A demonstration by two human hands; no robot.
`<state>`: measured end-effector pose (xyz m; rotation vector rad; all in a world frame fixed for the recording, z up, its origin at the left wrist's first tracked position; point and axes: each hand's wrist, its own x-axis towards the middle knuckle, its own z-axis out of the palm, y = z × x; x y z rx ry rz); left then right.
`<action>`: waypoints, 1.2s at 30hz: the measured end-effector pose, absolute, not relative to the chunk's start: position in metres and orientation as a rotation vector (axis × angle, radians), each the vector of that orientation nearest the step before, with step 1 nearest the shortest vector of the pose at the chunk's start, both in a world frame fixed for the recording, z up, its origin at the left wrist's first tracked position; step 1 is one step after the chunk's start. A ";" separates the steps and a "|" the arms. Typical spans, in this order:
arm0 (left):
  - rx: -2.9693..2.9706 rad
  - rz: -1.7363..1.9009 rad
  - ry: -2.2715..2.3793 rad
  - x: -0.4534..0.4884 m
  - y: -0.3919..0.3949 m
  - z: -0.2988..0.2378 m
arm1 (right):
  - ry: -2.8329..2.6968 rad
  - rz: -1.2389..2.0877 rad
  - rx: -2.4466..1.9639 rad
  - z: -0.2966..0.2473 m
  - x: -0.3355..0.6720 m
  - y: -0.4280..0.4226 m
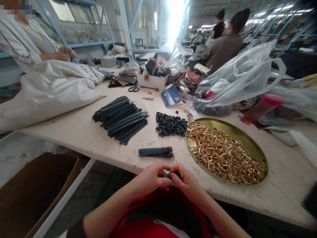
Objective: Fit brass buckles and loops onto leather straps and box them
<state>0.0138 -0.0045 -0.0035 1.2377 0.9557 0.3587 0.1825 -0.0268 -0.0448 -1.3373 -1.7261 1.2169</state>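
My left hand (151, 178) and my right hand (185, 181) meet at the table's near edge, both pinched on a small black strap (170, 175) with a hint of gold metal at its end. Just beyond them lie a few finished black straps (156, 152). Further back is a pile of long black straps (121, 119), and beside it a heap of small black loops (170, 125). To the right sits a round gold tray (257, 153) full of gold buckles (223, 153).
A large white sack (49, 89) lies at the left, with a seated person (27, 43) behind it. Clear plastic bags (235, 82), a blue booklet (171, 96), scissors (133, 88), a white box (151, 81) and a pink bottle (262, 107) crowd the far side. A cardboard box (29, 191) stands on the floor.
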 end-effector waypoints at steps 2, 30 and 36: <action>1.213 0.308 0.912 0.011 -0.003 -0.004 | -1.747 1.250 -1.333 -0.045 0.185 -0.028; 2.509 0.139 1.353 -0.004 0.057 -0.013 | -1.797 0.539 -1.374 -0.062 0.159 0.048; 2.568 0.108 1.348 0.013 0.064 -0.037 | -1.704 0.682 -1.385 -0.101 0.157 0.052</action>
